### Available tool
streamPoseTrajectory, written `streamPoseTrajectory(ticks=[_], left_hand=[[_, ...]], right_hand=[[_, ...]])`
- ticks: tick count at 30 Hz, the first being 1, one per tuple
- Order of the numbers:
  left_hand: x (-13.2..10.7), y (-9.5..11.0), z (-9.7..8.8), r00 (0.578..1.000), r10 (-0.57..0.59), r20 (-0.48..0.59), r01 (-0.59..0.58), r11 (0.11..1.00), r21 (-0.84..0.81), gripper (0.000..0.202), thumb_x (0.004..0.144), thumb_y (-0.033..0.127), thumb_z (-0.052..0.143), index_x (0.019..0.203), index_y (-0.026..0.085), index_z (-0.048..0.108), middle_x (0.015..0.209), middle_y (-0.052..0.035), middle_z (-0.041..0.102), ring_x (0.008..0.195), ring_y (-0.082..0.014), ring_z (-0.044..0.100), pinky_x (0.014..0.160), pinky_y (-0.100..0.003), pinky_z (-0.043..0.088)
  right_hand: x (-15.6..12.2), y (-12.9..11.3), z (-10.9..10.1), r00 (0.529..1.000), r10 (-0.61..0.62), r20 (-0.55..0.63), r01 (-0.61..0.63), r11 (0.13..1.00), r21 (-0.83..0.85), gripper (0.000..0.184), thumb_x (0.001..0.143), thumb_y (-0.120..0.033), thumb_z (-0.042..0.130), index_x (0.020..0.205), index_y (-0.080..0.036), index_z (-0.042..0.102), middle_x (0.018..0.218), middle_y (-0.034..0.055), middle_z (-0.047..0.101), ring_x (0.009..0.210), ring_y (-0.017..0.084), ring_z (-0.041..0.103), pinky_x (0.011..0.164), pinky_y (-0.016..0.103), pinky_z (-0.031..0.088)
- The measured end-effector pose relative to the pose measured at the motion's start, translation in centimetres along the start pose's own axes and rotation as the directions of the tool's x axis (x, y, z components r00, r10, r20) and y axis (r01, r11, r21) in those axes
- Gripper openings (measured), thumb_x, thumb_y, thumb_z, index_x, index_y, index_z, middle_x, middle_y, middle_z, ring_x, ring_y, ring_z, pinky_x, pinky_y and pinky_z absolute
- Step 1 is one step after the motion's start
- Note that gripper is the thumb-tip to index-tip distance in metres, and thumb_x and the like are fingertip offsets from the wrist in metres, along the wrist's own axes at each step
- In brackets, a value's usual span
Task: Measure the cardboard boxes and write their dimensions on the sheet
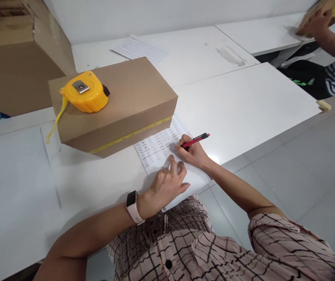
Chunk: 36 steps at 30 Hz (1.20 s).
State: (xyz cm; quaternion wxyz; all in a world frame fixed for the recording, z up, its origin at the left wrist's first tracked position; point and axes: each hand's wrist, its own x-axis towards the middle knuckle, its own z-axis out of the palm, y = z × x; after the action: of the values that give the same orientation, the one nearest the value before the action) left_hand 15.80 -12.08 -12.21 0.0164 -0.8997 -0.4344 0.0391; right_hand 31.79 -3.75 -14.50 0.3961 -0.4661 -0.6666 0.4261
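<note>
The pen [199, 139] is in the right hand [192, 153], pinched between thumb and fingers above the paper [155, 145], its rear end pointing up and away to the right. The handwritten paper lies at the table's front edge. The left hand [167, 182] rests on it, grasping nothing, its fingers loosely bent and spread; a watch [132, 205] circles that wrist. Just beyond the paper stands a box [126, 91] with a yellow band [129, 135] along its near side and a tape measure [89, 93] on top. Behind it, sheets [138, 47] lie on the white table [232, 105]. A larger box [18, 74] stands at left; at far right, a co-worker's hand [318, 24] touches a carton [305, 23].
</note>
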Motion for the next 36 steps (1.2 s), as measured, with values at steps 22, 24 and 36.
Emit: streamPoseTrajectory(ticks=[22, 24, 36], left_hand=[[0.00, -0.29, 0.41, 0.999, 0.023, 0.044, -0.019, 0.996, -0.082, 0.063, 0.101, 0.058, 0.047, 0.142, 0.012, 0.055, 0.161, -0.0278, 0.040, 0.077, -0.0232, 0.072, 0.062, -0.034, 0.057], [0.03, -0.32, 0.24, 0.999, 0.021, 0.048, -0.017, 0.996, -0.085, 0.062, 0.101, 0.059, 0.047, 0.142, 0.012, 0.055, 0.161, -0.0274, 0.040, 0.076, -0.0225, 0.072, 0.062, -0.034, 0.057], [0.00, -0.32, 0.24, 0.999, 0.029, 0.028, -0.027, 0.997, -0.066, 0.063, 0.101, 0.058, 0.047, 0.142, 0.011, 0.055, 0.159, -0.0286, 0.042, 0.077, -0.0223, 0.072, 0.062, -0.033, 0.058]], right_hand=[[0.09, -0.13, -0.03, 0.999, 0.037, -0.011, -0.037, 0.998, -0.045, 0.026, 0.084, -0.024, 0.064, 0.069, -0.023, 0.043, 0.063, -0.0052, 0.041, 0.057, 0.010, 0.034, 0.053, 0.029, 0.027], [0.09, -0.10, 0.01, 1.000, 0.029, -0.010, -0.029, 0.999, -0.041, 0.026, 0.085, -0.025, 0.064, 0.069, -0.023, 0.043, 0.063, -0.0052, 0.041, 0.057, 0.010, 0.034, 0.053, 0.029, 0.028], [-0.03, -0.21, 0.00, 0.999, 0.034, 0.001, -0.034, 0.999, -0.039, 0.025, 0.085, -0.023, 0.063, 0.069, -0.023, 0.043, 0.063, -0.0049, 0.042, 0.058, 0.010, 0.035, 0.053, 0.030, 0.028]])
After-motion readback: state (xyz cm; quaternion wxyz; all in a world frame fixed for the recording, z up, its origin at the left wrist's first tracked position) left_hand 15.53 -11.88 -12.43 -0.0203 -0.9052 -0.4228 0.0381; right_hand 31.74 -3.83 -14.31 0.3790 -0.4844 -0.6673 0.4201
